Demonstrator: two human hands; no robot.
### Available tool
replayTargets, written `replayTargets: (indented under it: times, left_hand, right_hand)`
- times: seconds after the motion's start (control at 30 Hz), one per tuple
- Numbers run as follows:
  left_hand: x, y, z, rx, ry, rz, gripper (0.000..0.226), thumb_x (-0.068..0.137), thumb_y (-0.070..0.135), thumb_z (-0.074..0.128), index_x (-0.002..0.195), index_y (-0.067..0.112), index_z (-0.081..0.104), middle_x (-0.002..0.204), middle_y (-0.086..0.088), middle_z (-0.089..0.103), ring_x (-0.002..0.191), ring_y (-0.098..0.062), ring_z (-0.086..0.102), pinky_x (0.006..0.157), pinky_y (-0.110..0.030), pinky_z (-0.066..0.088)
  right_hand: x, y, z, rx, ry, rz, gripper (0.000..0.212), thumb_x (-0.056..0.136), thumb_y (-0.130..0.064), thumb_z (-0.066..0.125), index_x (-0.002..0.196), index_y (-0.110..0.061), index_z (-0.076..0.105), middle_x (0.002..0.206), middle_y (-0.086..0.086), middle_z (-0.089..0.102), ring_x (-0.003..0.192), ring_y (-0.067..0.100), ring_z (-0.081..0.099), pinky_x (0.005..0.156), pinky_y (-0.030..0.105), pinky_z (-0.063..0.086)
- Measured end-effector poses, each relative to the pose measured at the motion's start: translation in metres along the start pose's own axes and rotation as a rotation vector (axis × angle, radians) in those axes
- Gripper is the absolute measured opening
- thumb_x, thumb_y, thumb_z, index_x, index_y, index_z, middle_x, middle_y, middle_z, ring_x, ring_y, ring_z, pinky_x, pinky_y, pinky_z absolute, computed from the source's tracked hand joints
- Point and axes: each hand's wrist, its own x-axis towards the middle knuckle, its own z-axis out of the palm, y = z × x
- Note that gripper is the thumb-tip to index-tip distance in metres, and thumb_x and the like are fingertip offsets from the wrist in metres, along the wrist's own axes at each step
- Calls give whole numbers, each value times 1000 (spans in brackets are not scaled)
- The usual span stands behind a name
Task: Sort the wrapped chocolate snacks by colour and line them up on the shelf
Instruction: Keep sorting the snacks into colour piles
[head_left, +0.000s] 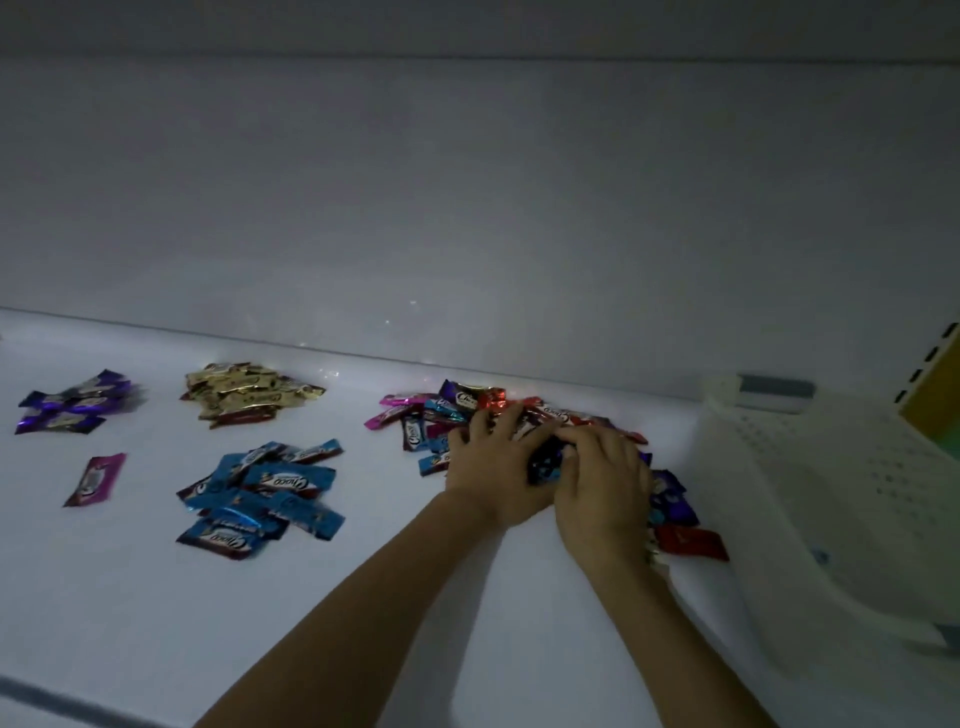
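Head view: on the smooth white shelf (130, 597), the left hand (493, 467) lies spread and the right hand (602, 483) curled, its grip unclear, both on the mixed pile of glossy foil-wrapped chocolate snacks (467, 400). They are likely light, crinkly and slippery; pinch a crimped end. Farther left lie the blue pile (260, 488), gold pile (244, 395) and purple pile (72, 405).

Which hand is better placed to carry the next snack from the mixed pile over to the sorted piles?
Left, probably. The left hand rests on the mixed pile on the side nearest the blue pile and gold pile. The right hand sits toward the white basket, so it would have to cross over.
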Motion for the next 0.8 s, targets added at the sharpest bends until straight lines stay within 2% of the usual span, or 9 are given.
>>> replayTargets:
  times: [0.1, 0.23, 0.4, 0.5, 0.57, 0.63, 0.7, 0.73, 0.8]
  left_hand:
    - [-1, -2, 2, -58, 165, 6, 60, 85, 67, 39, 141, 45, 36, 144, -4, 39, 128, -35, 35, 95, -44, 39]
    - [-4, -1, 2, -181, 360, 31, 39, 93, 47, 50, 127, 32, 58, 114, -4, 60, 102, -25, 56, 75, -32, 48]
    - [-11, -1, -5, -450, 543, 5, 32, 94, 37, 52, 112, 16, 68, 102, -4, 68, 89, -20, 62, 71, -27, 48]
    - [-16, 0, -11, -683, 560, -51, 27, 96, 33, 53, 112, 15, 67, 102, -2, 69, 92, -15, 64, 77, -30, 53]
    - [-17, -1, -17, -829, 551, -126, 28, 96, 33, 54, 114, 15, 66, 102, 2, 70, 94, -12, 66, 79, -24, 54]
    - [-20, 0, -25, -967, 532, -172, 34, 94, 40, 52, 109, 13, 66, 95, 1, 72, 88, -9, 68, 73, -19, 54]
    - [-23, -3, -33, -1094, 526, -212, 39, 94, 40, 53, 98, 4, 68, 82, -9, 72, 78, -21, 70, 68, -32, 57]
    - [-25, -5, -36, -1154, 526, -238, 41, 94, 38, 54, 93, -2, 66, 79, -17, 70, 77, -31, 68, 68, -43, 57]
    - [-31, -9, -42, -1272, 495, -290, 40, 95, 34, 56, 89, -5, 64, 81, -23, 68, 79, -39, 67, 69, -51, 55]
  right_hand:
    - [3, 4, 1, -35, -6, -1, 28, 96, -20, 43, 119, -21, 57, 124, 1, 55, 120, 22, 43, 104, 36, 27]
    - [4, 4, 1, -34, -21, 31, 29, 97, -22, 40, 121, -23, 55, 126, 0, 52, 121, 20, 41, 106, 36, 25]
    - [2, 4, 0, -40, 66, 10, 28, 94, -17, 47, 120, -19, 58, 120, 2, 58, 117, 24, 48, 103, 39, 28]
    - [-1, -1, -5, -119, 135, -37, 26, 87, -13, 57, 112, -16, 63, 111, 5, 63, 109, 27, 54, 98, 43, 33]
    - [0, -5, -8, -178, 209, -107, 26, 80, -12, 64, 106, -14, 65, 109, 7, 64, 106, 29, 56, 95, 45, 36]
    - [0, -7, -10, -214, 248, -175, 28, 76, -11, 67, 104, -13, 66, 110, 7, 64, 106, 29, 57, 93, 46, 37]
    - [-2, -10, -8, -216, 250, -214, 27, 77, -12, 68, 104, -14, 67, 111, 7, 64, 106, 28, 57, 93, 46, 38]
    - [-3, -10, -7, -209, 247, -229, 25, 79, -12, 67, 104, -14, 67, 110, 6, 65, 105, 28, 58, 92, 46, 39]
    - [-5, -12, -6, -105, 211, -262, 18, 87, -14, 59, 102, -12, 67, 105, 4, 65, 100, 28, 59, 87, 42, 43]
